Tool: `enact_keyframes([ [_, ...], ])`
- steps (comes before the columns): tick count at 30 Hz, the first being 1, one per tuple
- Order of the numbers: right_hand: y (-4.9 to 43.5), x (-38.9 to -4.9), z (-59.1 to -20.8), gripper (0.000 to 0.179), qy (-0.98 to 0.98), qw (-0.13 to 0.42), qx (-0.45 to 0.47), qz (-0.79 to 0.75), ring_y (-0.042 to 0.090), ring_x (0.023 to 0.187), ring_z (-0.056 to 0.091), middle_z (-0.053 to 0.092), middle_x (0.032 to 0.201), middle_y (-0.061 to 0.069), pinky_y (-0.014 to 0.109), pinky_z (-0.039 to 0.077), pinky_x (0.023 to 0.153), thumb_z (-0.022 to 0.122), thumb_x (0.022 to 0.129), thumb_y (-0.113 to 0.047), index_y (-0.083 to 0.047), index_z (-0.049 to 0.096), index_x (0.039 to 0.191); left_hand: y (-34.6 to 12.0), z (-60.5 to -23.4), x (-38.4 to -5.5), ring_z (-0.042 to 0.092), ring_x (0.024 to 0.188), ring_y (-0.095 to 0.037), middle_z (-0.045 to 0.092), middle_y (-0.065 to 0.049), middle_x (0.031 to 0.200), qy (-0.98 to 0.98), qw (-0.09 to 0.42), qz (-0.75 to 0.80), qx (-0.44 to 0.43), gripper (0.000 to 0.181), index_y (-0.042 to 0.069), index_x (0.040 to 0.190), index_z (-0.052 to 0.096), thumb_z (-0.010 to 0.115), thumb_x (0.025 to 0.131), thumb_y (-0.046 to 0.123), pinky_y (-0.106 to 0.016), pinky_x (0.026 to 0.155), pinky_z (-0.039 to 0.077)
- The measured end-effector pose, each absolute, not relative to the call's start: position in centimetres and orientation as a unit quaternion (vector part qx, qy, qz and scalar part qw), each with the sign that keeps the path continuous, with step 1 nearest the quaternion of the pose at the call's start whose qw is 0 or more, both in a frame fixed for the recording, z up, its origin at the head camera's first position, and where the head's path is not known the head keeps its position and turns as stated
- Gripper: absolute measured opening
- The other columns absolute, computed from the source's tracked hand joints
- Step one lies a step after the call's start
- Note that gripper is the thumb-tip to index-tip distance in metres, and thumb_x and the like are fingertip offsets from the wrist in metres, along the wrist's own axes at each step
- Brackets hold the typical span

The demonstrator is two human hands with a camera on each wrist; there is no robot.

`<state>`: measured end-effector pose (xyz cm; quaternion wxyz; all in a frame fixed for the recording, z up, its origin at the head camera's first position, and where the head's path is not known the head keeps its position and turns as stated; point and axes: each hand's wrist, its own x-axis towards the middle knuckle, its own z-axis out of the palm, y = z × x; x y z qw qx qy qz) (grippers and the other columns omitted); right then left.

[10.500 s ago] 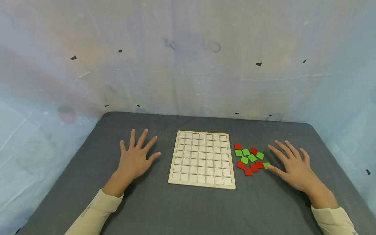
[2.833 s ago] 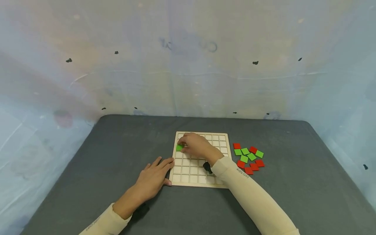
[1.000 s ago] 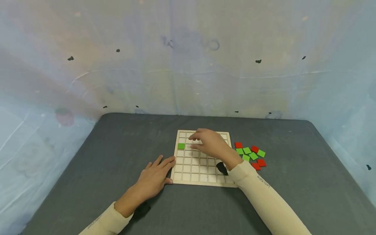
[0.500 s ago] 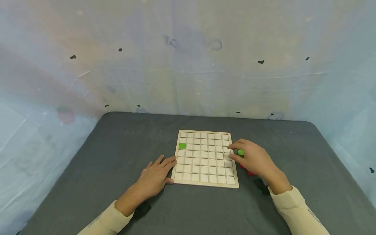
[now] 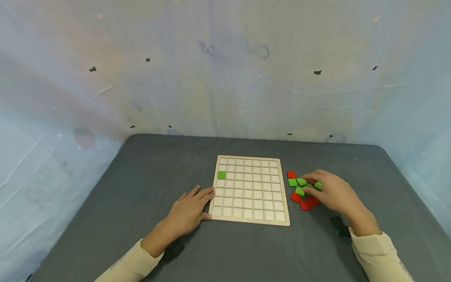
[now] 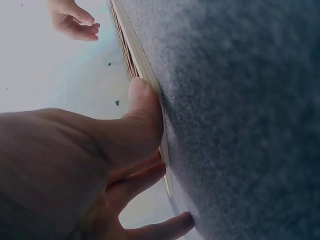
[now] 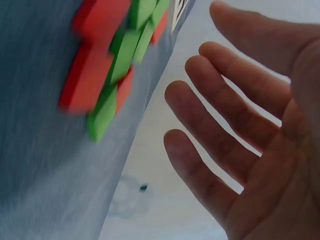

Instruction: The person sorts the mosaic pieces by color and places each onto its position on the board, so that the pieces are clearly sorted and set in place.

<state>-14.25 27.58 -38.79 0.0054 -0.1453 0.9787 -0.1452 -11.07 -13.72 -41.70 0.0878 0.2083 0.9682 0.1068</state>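
A pale wooden board [image 5: 249,223] with a grid of square cells lies mid-table. One green tile [image 5: 221,174] sits in its leftmost column, third row from the far side. My left hand [image 5: 188,210] rests at the board's left edge; in the left wrist view its thumb [image 6: 145,107] touches the rim. My right hand [image 5: 334,192] hovers over the loose red and green tiles to the right, covering some of them. In the right wrist view its fingers [image 7: 215,105] are spread and slightly bent, holding nothing, apart from the tiles.
Loose tiles lie close together right of the board, among them a red tile [image 5: 291,174], a green tile [image 5: 292,182] and another red tile [image 5: 305,205]. A dark grey cloth [image 5: 246,250] covers the table. A pale curtain [image 5: 229,78] hangs behind it.
Since the earliest frame, my left hand has moved to the board and one green tile has reached its left column. Over the last second my right hand has moved right, from board to tiles.
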Motion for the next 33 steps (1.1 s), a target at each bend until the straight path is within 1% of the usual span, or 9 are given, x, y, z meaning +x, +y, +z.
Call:
enact_keyframes([
  [5,30.0,-14.8,-39.0,0.038,0.98,0.009,-0.13,-0.152,0.037,0.106,0.064,0.065,0.121,0.018,0.056,0.052,0.081,0.072,0.092,-0.026,-0.012,0.068,0.127,-13.9,-41.6,-11.2,0.033,0.149,-0.037,0.037,0.005,0.161,0.967,0.091,0.105,0.213,0.071,0.019,0.151,0.045,0.071,0.089,0.038,-0.065,0.109,0.036],
  [11,31.8,-15.4,-39.6,0.043,0.981,0.021,-0.118,-0.154,0.039,0.107,0.062,0.063,0.123,0.022,0.058,0.05,0.082,0.073,0.091,-0.028,-0.007,0.067,0.128,-14.0,-41.3,-11.5,0.031,0.15,-0.036,0.037,0.005,0.161,0.964,0.1,0.126,0.211,0.069,0.02,0.15,0.046,0.073,0.089,0.038,-0.066,0.109,0.034],
  [20,32.7,-15.9,-41.2,0.042,0.98,0.028,-0.123,-0.152,0.035,0.101,0.064,0.067,0.116,0.018,0.055,0.051,0.082,0.075,0.09,-0.031,-0.008,0.07,0.124,-14.2,-41.2,-11.3,0.031,0.15,-0.037,0.038,0.005,0.16,0.961,0.11,0.144,0.208,0.067,0.02,0.149,0.049,0.073,0.089,0.037,-0.067,0.109,0.033],
  [25,32.7,-15.9,-41.3,0.041,0.98,0.031,-0.122,-0.151,0.035,0.101,0.064,0.067,0.116,0.018,0.055,0.051,0.082,0.075,0.089,-0.029,-0.008,0.07,0.124,-14.2,-41.1,-11.2,0.03,0.15,-0.037,0.038,0.004,0.16,0.96,0.115,0.15,0.209,0.066,0.019,0.149,0.048,0.073,0.09,0.036,-0.067,0.11,0.032],
  [33,33.1,-15.9,-41.5,0.038,0.979,0.029,-0.134,-0.151,0.032,0.099,0.064,0.067,0.114,0.016,0.053,0.051,0.081,0.074,0.09,-0.024,-0.008,0.069,0.124,-14.2,-41.2,-11.2,0.03,0.15,-0.037,0.038,0.005,0.16,0.961,0.113,0.148,0.207,0.066,0.02,0.149,0.049,0.073,0.09,0.036,-0.066,0.11,0.032],
])
